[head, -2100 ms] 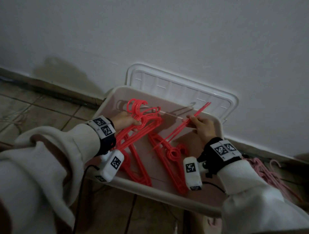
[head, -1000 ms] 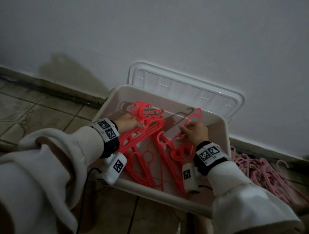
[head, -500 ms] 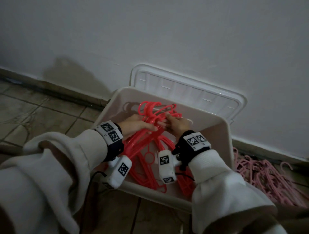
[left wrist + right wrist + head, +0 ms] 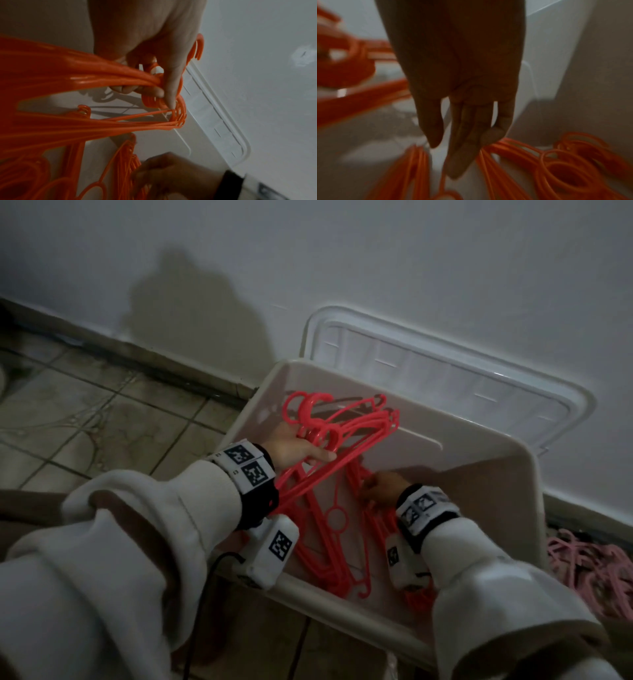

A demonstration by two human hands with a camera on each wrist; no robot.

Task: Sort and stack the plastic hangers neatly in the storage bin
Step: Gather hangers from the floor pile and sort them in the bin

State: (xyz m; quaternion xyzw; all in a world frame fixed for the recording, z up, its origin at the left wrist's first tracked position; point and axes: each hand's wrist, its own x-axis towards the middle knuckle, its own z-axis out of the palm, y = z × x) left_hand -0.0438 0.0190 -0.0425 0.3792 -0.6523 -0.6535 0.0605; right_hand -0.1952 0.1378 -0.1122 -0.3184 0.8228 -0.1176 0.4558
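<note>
A bunch of red plastic hangers (image 4: 356, 422) stands tilted in the beige storage bin (image 4: 513, 460), hooks toward the far left corner. My left hand (image 4: 301, 451) grips this bunch (image 4: 85, 75) near the necks, fingers (image 4: 154, 92) curled round it. More red hangers (image 4: 337, 529) lie loose on the bin floor. My right hand (image 4: 380, 491) reaches down among them with straight fingers (image 4: 462, 148), the tips at the loose hangers (image 4: 565, 169); it holds nothing. The right wrist view is blurred.
The bin's clear lid (image 4: 445, 368) leans against the white wall behind it. A heap of pink hangers (image 4: 589, 570) lies on the floor to the right of the bin. Tiled floor (image 4: 102, 422) stretches left of the bin.
My right hand carried a red hanger to the bunch in my left hand, let it go there, and has dropped to the loose hangers on the bin floor. The left hand keeps its grip.
</note>
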